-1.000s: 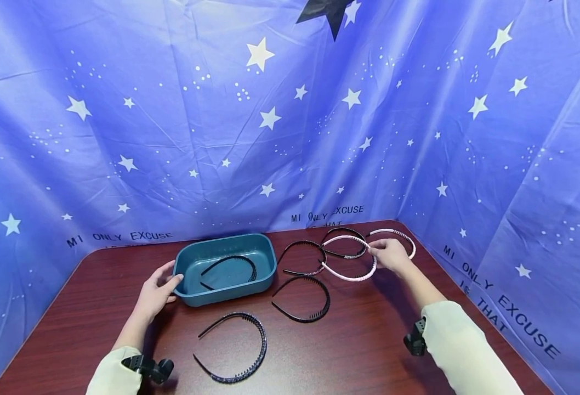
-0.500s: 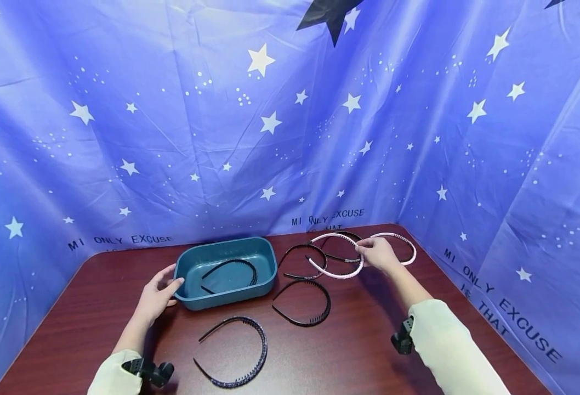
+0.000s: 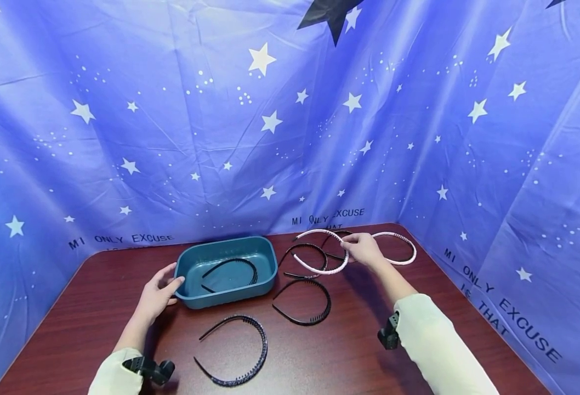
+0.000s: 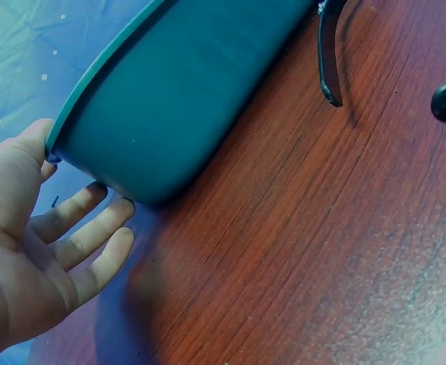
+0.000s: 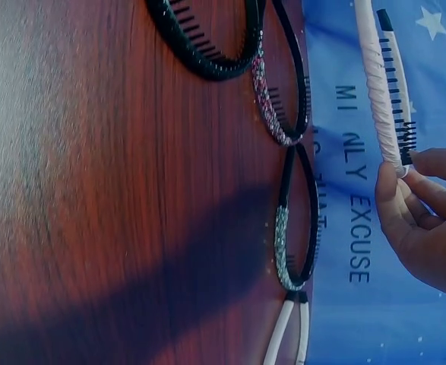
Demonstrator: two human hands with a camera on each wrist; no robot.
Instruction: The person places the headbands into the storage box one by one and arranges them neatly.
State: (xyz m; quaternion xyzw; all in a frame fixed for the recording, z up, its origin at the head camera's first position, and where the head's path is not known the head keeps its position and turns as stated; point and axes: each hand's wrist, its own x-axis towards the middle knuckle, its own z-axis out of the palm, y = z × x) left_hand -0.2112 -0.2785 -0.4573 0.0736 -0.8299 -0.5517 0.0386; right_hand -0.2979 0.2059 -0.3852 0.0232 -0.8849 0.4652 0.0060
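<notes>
My left hand [image 3: 154, 296] holds the left end of a teal plastic basin [image 3: 226, 296], thumb over the rim and fingers against the outer wall, as the left wrist view also shows. One black headband [image 3: 255, 272] lies in the basin. With thumb and fingers my right hand [image 3: 366, 250] pinches a pale pink wrapped headband [image 5: 378, 91] by its curved middle. That headband is raised off the table, its ends pointing left. Below it lie a black headband with pink glitter [image 5: 262, 84] and another with silver glitter [image 5: 281, 247], partly hidden in the head view.
A second pale pink headband [image 3: 414, 255] lies at the far right of the dark red table [image 3: 319, 356]. Right of the basin is a plain black headband [image 3: 328, 302]; a dark glittery one [image 3: 265, 343] lies nearer the front. A blue star-printed curtain [image 3: 221, 109] stands behind.
The right hand has carried the pale pink headband leftward, from beside the second pink one to above the glitter headbands. The left hand and basin have stayed in place.
</notes>
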